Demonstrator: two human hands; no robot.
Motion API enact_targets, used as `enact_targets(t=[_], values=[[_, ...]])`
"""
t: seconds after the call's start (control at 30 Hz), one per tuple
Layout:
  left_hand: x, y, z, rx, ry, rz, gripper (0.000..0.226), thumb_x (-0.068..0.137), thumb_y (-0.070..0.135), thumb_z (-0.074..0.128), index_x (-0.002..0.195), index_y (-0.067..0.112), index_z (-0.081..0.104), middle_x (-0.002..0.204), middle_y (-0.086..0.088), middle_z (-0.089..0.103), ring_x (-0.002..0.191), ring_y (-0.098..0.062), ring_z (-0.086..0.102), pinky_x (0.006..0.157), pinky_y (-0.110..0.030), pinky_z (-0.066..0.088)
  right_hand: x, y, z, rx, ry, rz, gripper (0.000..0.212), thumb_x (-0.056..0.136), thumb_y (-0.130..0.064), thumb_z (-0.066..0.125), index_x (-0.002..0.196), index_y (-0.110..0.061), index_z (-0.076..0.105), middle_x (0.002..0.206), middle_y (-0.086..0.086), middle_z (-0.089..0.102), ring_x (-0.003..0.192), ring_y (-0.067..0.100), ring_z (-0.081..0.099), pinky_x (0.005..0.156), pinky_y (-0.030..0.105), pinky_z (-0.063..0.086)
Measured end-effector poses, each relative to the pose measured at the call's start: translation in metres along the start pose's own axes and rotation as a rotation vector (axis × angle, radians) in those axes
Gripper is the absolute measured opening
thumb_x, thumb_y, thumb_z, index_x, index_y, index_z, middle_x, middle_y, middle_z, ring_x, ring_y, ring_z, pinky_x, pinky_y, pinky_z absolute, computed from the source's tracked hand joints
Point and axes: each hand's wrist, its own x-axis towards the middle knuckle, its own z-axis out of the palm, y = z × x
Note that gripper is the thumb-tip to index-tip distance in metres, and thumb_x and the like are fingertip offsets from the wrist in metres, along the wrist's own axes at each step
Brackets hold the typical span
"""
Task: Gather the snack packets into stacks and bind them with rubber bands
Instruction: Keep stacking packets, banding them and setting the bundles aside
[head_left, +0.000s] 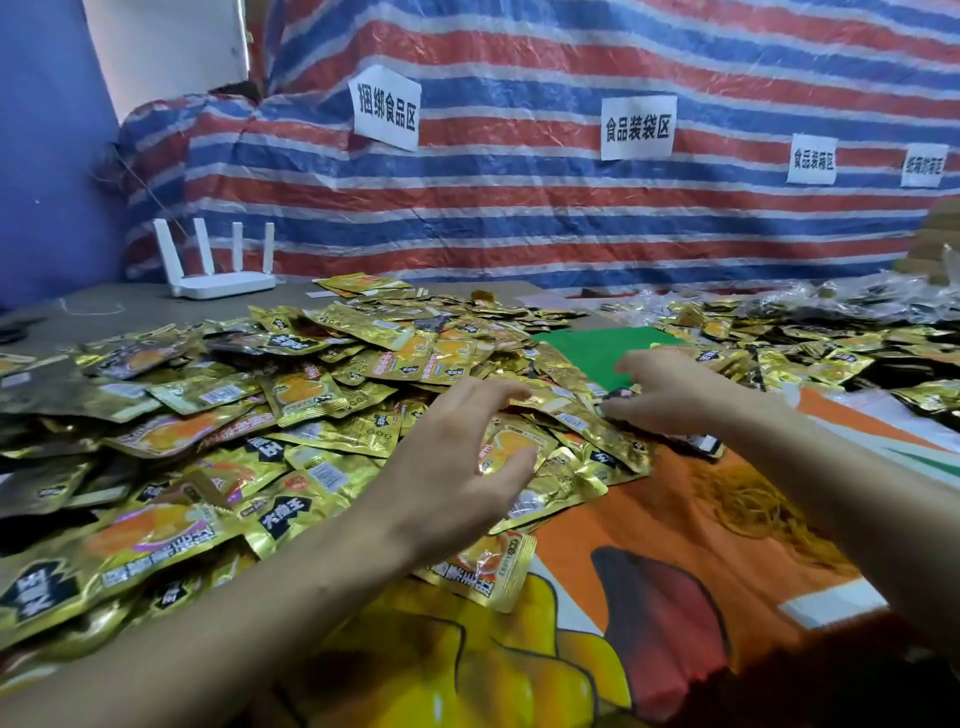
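Far left: white router (223, 278) at the back of the table, well clear of the work.

Left and centre: loose snack packets (322, 364), gold foil, heaped and overlapping at all angles. The heap thins out towards the centre.

Left hand (457, 452): over the near edge of the heap, fingers spread and bent like a claw. It holds nothing that can be seen. Packets lie directly under its fingertips and just ahead of them.

Right hand (670, 395): fingers and thumb look closed round a small bunch (618, 393) of packets. Dark packet ends show at both sides of the hand, so the bunch's long axis runs roughly left to right. How many packets it holds cannot be told.

Key relation: the loose packets lie between the two hands and to the left of the bunch. The left hand is nearer to them, so it would likely feed the next packet rightward onto the bunch.

Rubber bands (753, 512): a yellowish tangle, near the right forearm, not yet in use.

Surface: orange printed cloth (649, 525) in front, a green sheet (592, 345) beyond the hands.

Room: striped red, white and blue tarp (519, 208) behind, with paper signs (385, 110); blue wall (47, 156) at left.
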Motion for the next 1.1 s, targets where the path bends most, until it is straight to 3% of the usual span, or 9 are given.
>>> enact_targets(t=[0.13,0.23,0.4,0.57,0.7,0.87,0.97,1.03,1.1], values=[[-0.006,-0.013,-0.009,0.057,0.031,-0.064,0.053,0.094,0.03,0.066,0.142,0.038,0.045,0.138,0.014,0.046,0.126,-0.003,0.045,0.101,-0.024,0.039,-0.027,-0.065,-0.004,0.308,-0.068,-0.326,0.068,0.092,-0.051,0.067,0.15,-0.027,0.042,0.153,0.002,0.047,0.135,0.018,0.047,0.104,0.03,0.038],[-0.016,-0.028,-0.022,0.111,-0.001,-0.16,0.061,0.091,0.036,0.069,0.146,0.04,0.041,0.141,0.01,0.043,0.129,-0.006,0.044,0.104,-0.026,0.039,-0.038,-0.098,-0.002,0.274,-0.256,-0.462,0.078,0.088,-0.057,0.068,0.155,-0.035,0.033,0.157,0.0,0.038,0.141,0.019,0.04,0.113,0.036,0.035],[-0.039,-0.04,-0.063,0.331,-0.123,-0.32,0.086,0.064,0.093,0.041,0.139,0.051,0.042,0.134,0.016,0.041,0.125,-0.008,0.041,0.104,-0.036,0.039,-0.048,-0.118,0.001,0.241,-0.469,-0.375,0.118,0.061,-0.086,0.069,0.157,-0.034,0.026,0.164,-0.006,0.025,0.147,0.019,0.031,0.113,0.034,0.032],[-0.064,-0.039,-0.1,0.643,-0.256,-0.451,0.099,0.046,0.106,0.031,0.124,0.047,0.049,0.114,0.011,0.042,0.113,-0.013,0.041,0.1,-0.039,0.037,-0.052,-0.127,0.017,0.031,-0.474,-0.29,0.137,0.042,-0.093,0.071,0.155,-0.032,0.023,0.16,0.004,0.028,0.144,0.03,0.035,0.117,0.048,0.036],[-0.078,-0.035,-0.104,0.71,-0.366,-0.496,0.102,0.046,0.104,0.041,0.131,0.047,0.046,0.114,0.01,0.039,0.113,-0.013,0.039,0.096,-0.036,0.035,-0.045,-0.129,0.013,0.092,-0.397,-0.239,0.119,0.053,-0.079,0.08,0.151,-0.029,0.036,0.15,0.001,0.05,0.131,0.025,0.051,0.102,0.037,0.044],[-0.081,-0.037,-0.099,0.773,-0.399,-0.449,0.099,0.056,0.099,0.043,0.138,0.042,0.042,0.121,0.006,0.04,0.122,-0.018,0.037,0.104,-0.038,0.03,-0.045,-0.138,0.01,-0.071,-0.224,-0.302,0.069,0.082,-0.054,0.074,0.136,-0.015,0.056,0.118,0.013,0.066,0.108,0.033,0.061,0.087,0.038,0.054],[-0.073,-0.04,-0.096,0.792,-0.383,-0.376,0.074,0.076,0.086,0.049,0.133,0.039,0.046,0.124,0.004,0.041,0.126,-0.019,0.037,0.105,-0.039,0.028,-0.054,-0.145,0.017,-0.18,-0.105,-0.357,0.054,0.087,-0.043,0.068,0.128,-0.011,0.053,0.093,0.007,0.06,0.084,0.03,0.056,0.061,0.033,0.045],[-0.067,-0.043,-0.095,0.743,-0.393,-0.264,0.052,0.091,0.063,0.054,0.136,0.039,0.048,0.14,0.004,0.041,0.136,-0.018,0.033,0.113,-0.041,0.024,-0.057,-0.148,0.025,-0.186,-0.062,-0.362,0.048,0.089,-0.032,0.065,0.126,-0.011,0.046,0.078,0.001,0.044,0.076,0.029,0.053,0.054,0.032,0.04],[-0.062,-0.045,-0.095,0.704,-0.504,-0.176,0.053,0.09,0.043,0.056,0.142,0.038,0.046,0.154,0.005,0.035,0.145,-0.017,0.027,0.118,-0.041,0.02,-0.057,-0.15,0.032,-0.152,-0.023,-0.33,0.04,0.089,-0.024,0.062,0.121,-0.012,0.043,0.075,0.0,0.035,0.071,0.029,0.051,0.05,0.032,0.037]])
